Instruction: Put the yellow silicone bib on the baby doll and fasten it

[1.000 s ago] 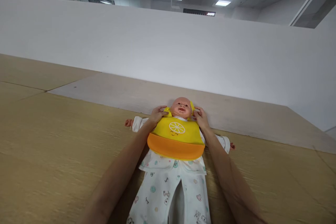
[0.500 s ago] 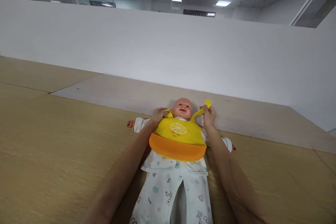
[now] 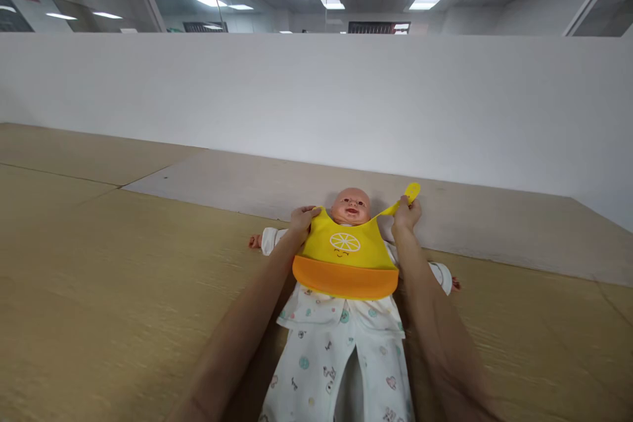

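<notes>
A baby doll [image 3: 346, 336] in white patterned clothes lies on its back with its arms spread. Across its chest rests a yellow bib [image 3: 356, 237] with an orange pocket and a citrus-slice print. My left hand [image 3: 304, 219] is closed on the bib's neck strap on the left side of the doll's head. On the other side, my right hand [image 3: 408, 212] pinches the other strap, which is pulled out to the upper right; its rounded end sticks up past my fingers. The part of the left strap inside my hand is hidden.
The doll lies on a wood-toned surface [image 3: 123, 290]. A paler strip [image 3: 257, 181] runs behind its head along a white wall [image 3: 316, 99]. Glass panes with ceiling lights behind them rise above the wall.
My right hand has moved outward, pulling its strap straighter and farther from the doll's head. The bib's upper part looks more stretched. The view has tilted slightly.
</notes>
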{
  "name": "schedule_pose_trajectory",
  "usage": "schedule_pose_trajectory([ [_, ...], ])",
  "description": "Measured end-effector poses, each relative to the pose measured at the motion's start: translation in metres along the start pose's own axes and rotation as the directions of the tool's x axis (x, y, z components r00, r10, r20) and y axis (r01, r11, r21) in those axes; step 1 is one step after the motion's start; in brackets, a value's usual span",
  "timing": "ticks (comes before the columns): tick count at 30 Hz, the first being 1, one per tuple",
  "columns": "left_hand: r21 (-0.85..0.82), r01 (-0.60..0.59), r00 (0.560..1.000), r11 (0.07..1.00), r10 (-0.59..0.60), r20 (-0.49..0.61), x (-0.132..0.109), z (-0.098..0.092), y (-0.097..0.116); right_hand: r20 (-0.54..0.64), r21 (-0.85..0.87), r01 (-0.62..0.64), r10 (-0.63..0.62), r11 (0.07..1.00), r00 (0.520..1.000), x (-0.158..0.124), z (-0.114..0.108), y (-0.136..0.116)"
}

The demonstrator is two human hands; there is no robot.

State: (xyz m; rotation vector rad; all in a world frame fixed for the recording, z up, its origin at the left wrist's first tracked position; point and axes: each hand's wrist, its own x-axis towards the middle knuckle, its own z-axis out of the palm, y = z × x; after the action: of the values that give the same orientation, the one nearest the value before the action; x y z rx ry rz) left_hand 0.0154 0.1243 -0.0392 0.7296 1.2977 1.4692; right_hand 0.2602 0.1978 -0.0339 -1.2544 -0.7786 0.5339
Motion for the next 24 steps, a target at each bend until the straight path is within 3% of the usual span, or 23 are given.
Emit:
schedule_pose_trajectory([
  [3,0.072,-0.019,1.000,0.997,0.019,0.004,0.002,0.000,-0.005,0.015,0.007,-0.041,0.041,0.999,0.999,-0.001,0.001,0.007],
  [6,0.166,-0.025,0.999,0.986,0.031,-0.034,0.005,0.000,-0.008,0.108,0.072,-0.101,0.093,0.992,0.990,-0.009,0.003,0.006],
  [10,0.277,-0.059,0.997,0.959,0.073,-0.040,0.005,0.003,-0.009,0.278,0.155,-0.258,0.208,0.954,0.938,-0.025,0.008,0.002],
  [13,0.360,-0.077,0.995,0.930,0.096,-0.035,0.001,0.005,-0.006,0.353,0.148,-0.304,0.238,0.941,0.905,-0.033,0.010,0.001],
  [17,0.439,-0.107,0.992,0.892,0.129,-0.020,-0.006,0.005,-0.001,0.363,0.162,-0.296,0.222,0.941,0.905,-0.036,0.009,0.000],
  [21,0.372,-0.114,0.994,0.921,0.104,0.046,-0.008,0.006,0.001,0.383,0.186,-0.320,0.231,0.929,0.894,-0.032,0.007,-0.002],
  [24,0.333,-0.077,0.997,0.940,0.063,0.054,-0.011,0.005,0.006,0.339,0.156,-0.288,0.223,0.945,0.914,-0.027,0.004,-0.002],
])
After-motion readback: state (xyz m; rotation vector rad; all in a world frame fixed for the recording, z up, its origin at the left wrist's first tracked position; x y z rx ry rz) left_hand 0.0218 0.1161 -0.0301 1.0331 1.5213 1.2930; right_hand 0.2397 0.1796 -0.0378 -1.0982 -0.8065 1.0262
